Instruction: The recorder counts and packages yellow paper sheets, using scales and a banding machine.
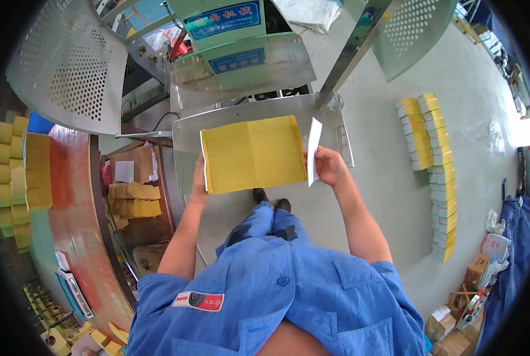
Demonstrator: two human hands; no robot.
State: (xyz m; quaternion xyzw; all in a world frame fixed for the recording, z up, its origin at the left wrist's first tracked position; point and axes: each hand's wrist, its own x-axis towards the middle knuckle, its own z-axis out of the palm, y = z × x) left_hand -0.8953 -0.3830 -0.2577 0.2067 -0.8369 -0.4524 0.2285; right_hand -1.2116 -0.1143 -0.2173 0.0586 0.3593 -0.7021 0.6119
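Note:
A wide yellow paper sheet (253, 155), creased down the middle, lies before me at the machine's metal table (330, 121). White paper edges show along its left side. My left hand (199, 181) grips the sheet's left edge; its fingers are partly hidden beneath. By the sheet's right edge, my right hand (331, 166) pinches a narrow white piece of paper (314, 151), standing nearly upright. Whether those right fingers also touch the yellow sheet, I cannot tell.
Ahead stands a green machine (223, 24) with a clear shield (241, 68). Perforated metal guards flank it, one left (69, 71), one right (416, 35). Stacked yellow-and-white bundles (440, 178) stand on the floor at right. A worn red-green table (75, 207) and yellow stacks (134, 199) are at left.

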